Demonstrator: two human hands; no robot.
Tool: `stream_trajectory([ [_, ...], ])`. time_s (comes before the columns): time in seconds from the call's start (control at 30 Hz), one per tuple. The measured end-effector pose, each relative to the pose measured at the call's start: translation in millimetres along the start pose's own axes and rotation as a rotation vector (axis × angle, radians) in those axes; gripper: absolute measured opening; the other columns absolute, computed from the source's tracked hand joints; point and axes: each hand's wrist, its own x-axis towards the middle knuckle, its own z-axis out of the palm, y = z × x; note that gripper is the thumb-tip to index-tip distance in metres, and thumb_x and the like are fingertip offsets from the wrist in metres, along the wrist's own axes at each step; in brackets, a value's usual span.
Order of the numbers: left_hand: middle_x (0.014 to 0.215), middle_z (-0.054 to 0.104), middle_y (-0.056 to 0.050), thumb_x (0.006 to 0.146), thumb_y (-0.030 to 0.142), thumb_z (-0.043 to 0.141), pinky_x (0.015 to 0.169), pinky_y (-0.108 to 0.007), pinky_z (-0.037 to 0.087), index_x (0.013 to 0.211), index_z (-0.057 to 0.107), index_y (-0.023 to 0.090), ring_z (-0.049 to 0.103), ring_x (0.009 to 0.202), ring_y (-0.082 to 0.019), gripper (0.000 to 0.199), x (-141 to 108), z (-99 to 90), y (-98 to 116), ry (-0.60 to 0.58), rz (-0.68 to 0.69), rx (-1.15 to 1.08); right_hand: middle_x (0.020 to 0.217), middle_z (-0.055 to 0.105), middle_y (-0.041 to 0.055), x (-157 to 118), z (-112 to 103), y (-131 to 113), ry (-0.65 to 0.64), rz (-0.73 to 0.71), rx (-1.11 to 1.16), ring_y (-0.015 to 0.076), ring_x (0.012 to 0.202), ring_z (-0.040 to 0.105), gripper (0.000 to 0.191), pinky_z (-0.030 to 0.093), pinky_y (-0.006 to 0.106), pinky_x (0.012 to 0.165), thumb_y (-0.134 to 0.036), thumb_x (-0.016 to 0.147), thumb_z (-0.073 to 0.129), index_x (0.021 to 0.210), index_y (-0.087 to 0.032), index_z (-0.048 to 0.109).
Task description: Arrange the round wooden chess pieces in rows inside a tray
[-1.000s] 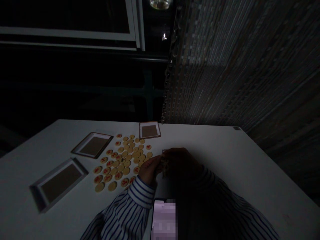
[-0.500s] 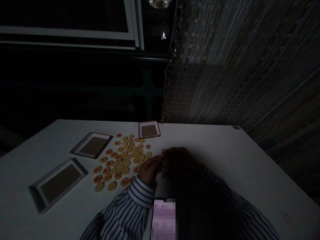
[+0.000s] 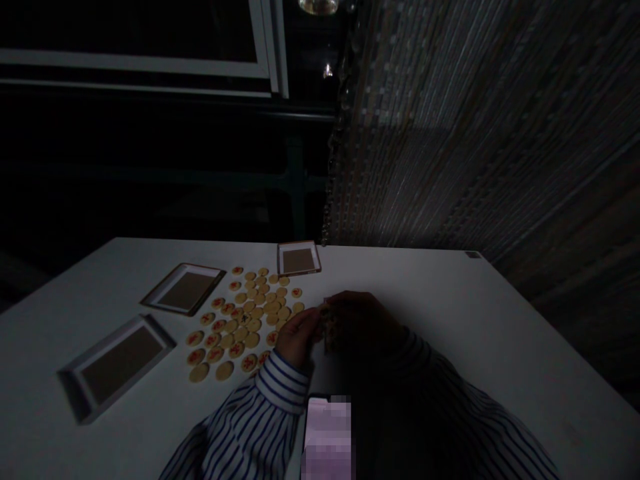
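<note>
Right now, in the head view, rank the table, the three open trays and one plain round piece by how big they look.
White table
Nearest tray
Middle tray
Farthest tray
Plain round piece

The trays' real sizes are unsure, since nearness swells the closer ones.

A white worktop (image 3: 450, 320) stands in dim light, a phone (image 3: 329, 437) with a lit pinkish screen at its near side and a small dark patch (image 3: 473, 255) at its far right corner. Beyond it, a curtain of fine strands (image 3: 400, 133) hangs at the right, and a pale window frame (image 3: 150, 62) crosses the upper left, above a dark rail (image 3: 300, 116).
</note>
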Motion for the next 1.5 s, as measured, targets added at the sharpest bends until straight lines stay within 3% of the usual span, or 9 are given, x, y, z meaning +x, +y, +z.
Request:
stream_trajectory([
  [0.33, 0.059, 0.061, -0.001, 0.053, 0.034, 0.068, 0.049, -0.021, 0.040, 0.074, 0.065, 0.016, 0.052, 0.052, -0.010, 0.028, -0.1, 2.1, -4.1, 0.023, 0.017, 0.026, 0.081, 0.065, 0.0042, -1.1, 0.3, -0.1, 0.006, 0.029, 0.111, 0.0167, 0.077, 0.061, 0.025, 0.048, 0.032, 0.072, -0.036, 0.069, 0.058, 0.085, -0.018, 0.062],
  [0.8, 0.066, 0.064, -0.003, 0.059, 0.035, 0.064, 0.053, -0.022, 0.044, 0.078, 0.064, 0.015, 0.057, 0.059, -0.012, 0.028, 2.5, -0.4, -6.6, -0.054, 0.019, 0.075, 0.086, 0.066, 0.0054, -3.0, 0.3, 6.2, -0.052, 0.017, 0.181, 0.0176, 0.081, 0.060, 0.028, 0.048, 0.034, 0.076, -0.033, 0.067, 0.061, 0.090, -0.017, 0.063],
  [1.03, 0.065, 0.063, -0.003, 0.058, 0.036, 0.064, 0.050, -0.022, 0.043, 0.078, 0.064, 0.015, 0.055, 0.055, -0.011, 0.029, 0.4, 1.3, -5.8, -0.044, 0.014, 0.072, 0.084, 0.066, 0.0055, -4.7, 3.4, 2.3, 0.006, 0.034, 0.060, 0.0175, 0.079, 0.061, 0.030, 0.049, 0.033, 0.072, -0.033, 0.066, 0.062, 0.091, -0.017, 0.061],
  [1.5, 0.053, 0.057, -0.001, 0.061, 0.037, 0.062, 0.043, -0.020, 0.038, 0.074, 0.062, 0.013, 0.049, 0.045, -0.008, 0.028, 2.1, -0.1, -7.5, -0.113, 0.059, 0.100, 0.086, 0.065, 0.0054, -5.4, 1.6, -5.0, 0.038, -0.093, -0.170, 0.0173, 0.081, 0.059, 0.025, 0.048, 0.033, 0.074, -0.035, 0.072, 0.056, 0.089, -0.018, 0.062],
])
